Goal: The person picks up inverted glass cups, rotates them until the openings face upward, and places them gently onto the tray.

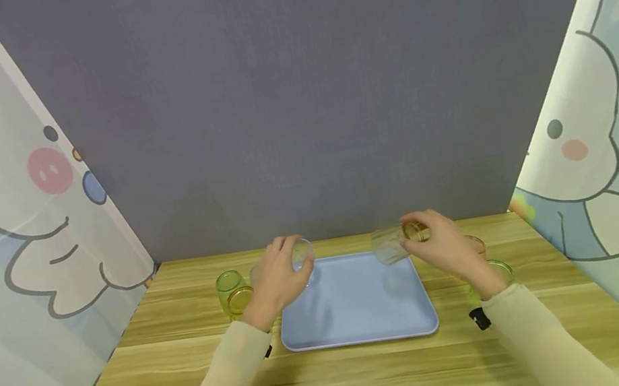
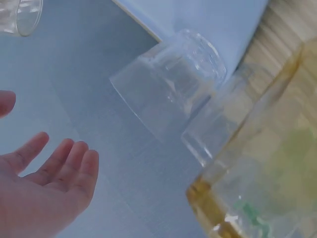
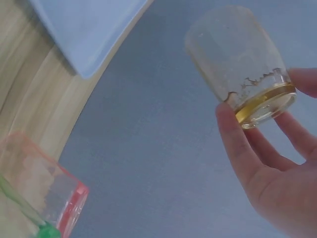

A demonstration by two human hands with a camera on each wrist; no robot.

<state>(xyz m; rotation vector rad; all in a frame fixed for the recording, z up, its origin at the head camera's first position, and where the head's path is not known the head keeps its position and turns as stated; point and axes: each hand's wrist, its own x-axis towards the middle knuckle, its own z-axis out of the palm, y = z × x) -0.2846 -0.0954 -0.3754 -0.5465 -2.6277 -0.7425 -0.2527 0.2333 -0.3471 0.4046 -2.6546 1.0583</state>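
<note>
**A:** What has the right hand [image 1: 448, 248] got?

**B:** An amber-based glass [image 3: 242, 69], pinched at its base between thumb and fingertips [image 3: 237, 144]. It's tipped on its side in the air, mouth pointing towards the left hand, above the far right corner of the blue tray [image 1: 362, 321].

**A:** And the left hand [image 1: 276, 279]?

**B:** It's over the far left corner of the tray. In the left wrist view its fingers [image 2: 74, 163] are spread and nearly straight, gripping nothing. A clear glass [image 2: 168, 89] stands upside down on the tray just beyond the fingertips, apart from them.

**A:** Anything beside that glass?

**B:** A second clear glass [image 2: 218, 129] right against it, at the tray's left edge. Further left, on the wooden table [image 1: 342, 385], a green glass [image 1: 229, 283] and a yellow-rimmed one [image 1: 239, 300] stand close together.

**A:** And on the right of the tray?

**B:** A red-rimmed glass [image 3: 44, 193] and a green-rimmed one [image 1: 501, 270], near the right wrist, partly hidden by it.
</note>
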